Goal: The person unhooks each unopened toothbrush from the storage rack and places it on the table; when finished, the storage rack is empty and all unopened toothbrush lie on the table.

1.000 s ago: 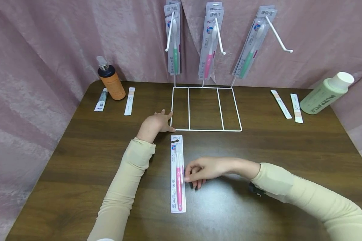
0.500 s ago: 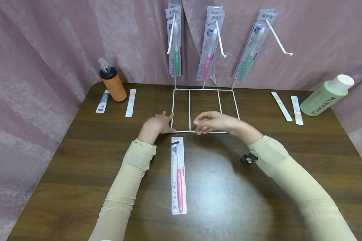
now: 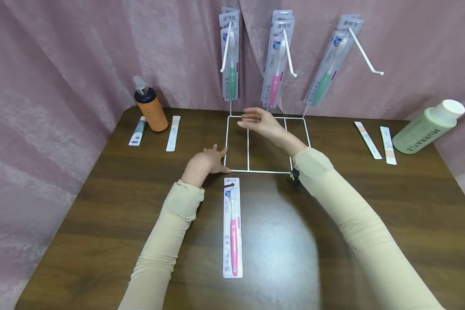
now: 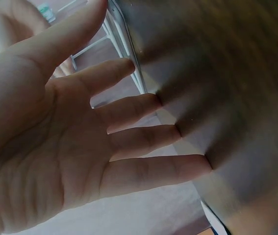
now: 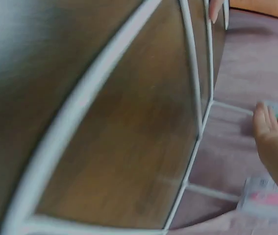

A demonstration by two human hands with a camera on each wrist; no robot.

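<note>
A: Left hand [image 3: 202, 162] lies flat on the dark wood-grain desk [image 3: 100, 206], fingers straight and spread, holding nothing. Fingertips at the front-left corner of the white wire display rack [image 3: 238, 171]; whether they touch the wire I cannot tell

B: Right hand [image 3: 257, 121]?

A: Raised above the rear of the rack's base frame, fingers loosely extended, nothing in it. It sits just below the pink toothbrush in a clear blister pack [image 3: 274, 75] hanging on the middle hook, not touching it

B: And the loose pack?

A: A second pink toothbrush in a white-backed blister pack [image 3: 232, 228] lies flat on the desk, lengthwise, its top end just in front of the rack's front wire, near the left hand. Neither hand is on it

B: Other hooks?

A: Green toothbrush pack [image 3: 231, 69] on the left hook, another green toothbrush pack [image 3: 324, 82] tilted on the right one

B: Edges of the desk?

A: Far left: an orange pump bottle with a dark collar [image 3: 150, 108], a small grey tube [image 3: 137, 131], a white flat strip [image 3: 173, 133]. Far right: two white strips [image 3: 377, 137] and a pale green bottle [image 3: 426, 127] lying tilted. Pink curtain [image 3: 62, 64] behind everything
</note>
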